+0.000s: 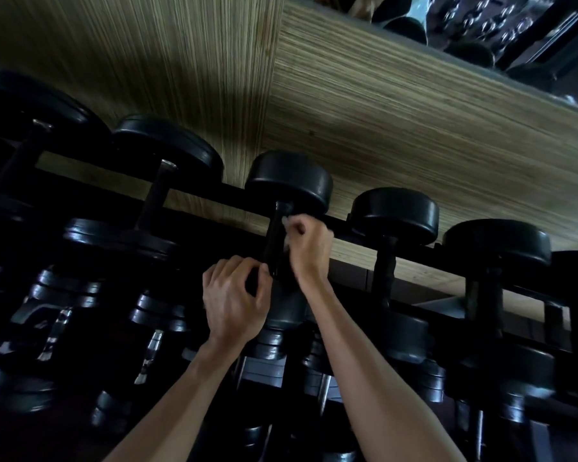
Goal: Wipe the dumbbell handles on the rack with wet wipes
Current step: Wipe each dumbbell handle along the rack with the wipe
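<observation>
A black dumbbell (289,181) lies on the top tier of the rack (347,226), its dark handle (275,238) running toward me. My right hand (309,248) is curled against the handle's right side and pinches a small white wet wipe (286,225), only a scrap of which shows at the fingers. My left hand (236,301) grips the near end of the same handle with curled fingers, just above the dumbbell's near head (286,311).
More black dumbbells sit on the top tier to the left (167,145) and right (394,211), (496,243). Lower tiers hold smaller dumbbells (154,315) with shiny handles. A wood-grain wall (397,105) stands behind the rack; a mirror (501,25) is at the top right.
</observation>
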`<state>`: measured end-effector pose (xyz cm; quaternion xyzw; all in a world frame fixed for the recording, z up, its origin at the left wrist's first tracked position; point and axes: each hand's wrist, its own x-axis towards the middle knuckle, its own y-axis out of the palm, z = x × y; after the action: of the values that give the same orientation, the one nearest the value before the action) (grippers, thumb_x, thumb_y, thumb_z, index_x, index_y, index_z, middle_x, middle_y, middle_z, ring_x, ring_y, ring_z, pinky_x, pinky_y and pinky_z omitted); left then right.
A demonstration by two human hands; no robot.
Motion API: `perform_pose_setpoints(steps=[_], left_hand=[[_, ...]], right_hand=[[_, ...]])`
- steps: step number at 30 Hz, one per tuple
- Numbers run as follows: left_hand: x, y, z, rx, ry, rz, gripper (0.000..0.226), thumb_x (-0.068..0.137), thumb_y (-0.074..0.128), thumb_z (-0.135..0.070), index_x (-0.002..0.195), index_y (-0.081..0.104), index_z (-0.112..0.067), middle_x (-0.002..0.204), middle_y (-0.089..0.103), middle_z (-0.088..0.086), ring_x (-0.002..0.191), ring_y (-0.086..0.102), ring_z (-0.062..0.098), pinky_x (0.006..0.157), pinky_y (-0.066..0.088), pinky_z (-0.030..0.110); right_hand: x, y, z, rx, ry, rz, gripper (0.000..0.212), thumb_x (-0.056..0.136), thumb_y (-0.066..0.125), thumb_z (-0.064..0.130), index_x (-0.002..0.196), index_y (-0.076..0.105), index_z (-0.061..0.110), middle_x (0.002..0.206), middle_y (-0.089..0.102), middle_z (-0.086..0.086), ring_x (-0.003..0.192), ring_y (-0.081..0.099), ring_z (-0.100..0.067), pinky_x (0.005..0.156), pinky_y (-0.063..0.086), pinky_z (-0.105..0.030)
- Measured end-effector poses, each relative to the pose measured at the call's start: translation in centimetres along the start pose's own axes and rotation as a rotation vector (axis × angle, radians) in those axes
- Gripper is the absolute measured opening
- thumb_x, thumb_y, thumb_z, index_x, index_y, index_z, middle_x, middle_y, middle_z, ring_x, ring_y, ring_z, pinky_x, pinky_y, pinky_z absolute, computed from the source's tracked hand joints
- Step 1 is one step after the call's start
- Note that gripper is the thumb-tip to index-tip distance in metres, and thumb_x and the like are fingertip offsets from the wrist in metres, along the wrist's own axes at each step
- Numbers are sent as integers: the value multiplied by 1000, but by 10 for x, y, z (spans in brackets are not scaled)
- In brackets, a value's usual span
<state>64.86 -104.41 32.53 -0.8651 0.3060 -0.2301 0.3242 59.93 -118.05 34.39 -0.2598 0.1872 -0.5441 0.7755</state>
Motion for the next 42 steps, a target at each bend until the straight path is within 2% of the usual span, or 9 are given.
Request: perform_pose_setpoints(steps=[4,6,9,11,18,27,35,38,42], left_hand=[[0,0,1,-3,4,-9,32,95,45,-38,83,68,-20,78,65,-8,77,61,15,85,43,34],[0,1,1,-3,2,-10,31,95,45,-38,83,68,-20,78,64,-8,76,60,15,85,42,34],[-1,2,2,-3,4,-9,31,95,46,-38,83,68,-20,78,64,-8,77,60,15,85,43,35],[-1,1,2,-5,4,-12,31,95,46,-38,83,68,-20,78,64,-8,77,60,15,85,43,35],[0,0,0,-9,-8,0,32,94,45,-39,83,68,-21,78,64,-10,77,60,13,86,37,28],[0,0,1,-3,1,-9,30,94,47,-37,81,68,-20,77,65,-8,77,61,16,84,42,34],[0,0,1,-5,-10,7,32,94,45,-38,82,68,-20,77,64,-8,76,60,15,85,44,36],[0,1,2,-7,-3,3,32,95,45,-38,82,68,-20,77,65,-8,77,60,15,85,44,36],[0,1,2,-21,3,3,32,94,45,-38,82,68,-19,78,65,-8,77,60,15,85,44,36]], right_hand=[[13,5,6,-36,9,-67,15,98,64,17,89,74,11,78,70,6,67,65,-1,59,53,-18],[0,-2,2,-25,-13,17,14,98,64,14,91,75,9,77,70,5,63,65,-3,55,52,-15],[-26,-13,-11,44,-18,202,10,96,67,9,91,75,7,73,72,-2,63,70,-12,57,54,-24],[-30,-14,-15,48,-32,239,7,94,69,8,93,76,9,73,72,4,66,70,-6,60,52,-17],[22,7,5,-32,-18,-105,10,98,64,11,94,73,8,89,73,1,75,67,-6,58,43,-2],[-26,-18,-11,77,-71,180,7,93,70,7,90,75,4,75,70,3,66,65,5,60,46,-7],[14,-3,4,4,-65,-40,11,96,66,11,96,76,7,82,73,2,65,62,5,57,41,-3],[-4,-10,-7,66,-56,99,12,97,67,13,91,76,6,75,73,-1,63,66,3,60,47,-9],[-31,-14,-32,143,19,294,6,89,74,4,94,78,4,82,75,-2,75,71,-11,75,59,-32]])
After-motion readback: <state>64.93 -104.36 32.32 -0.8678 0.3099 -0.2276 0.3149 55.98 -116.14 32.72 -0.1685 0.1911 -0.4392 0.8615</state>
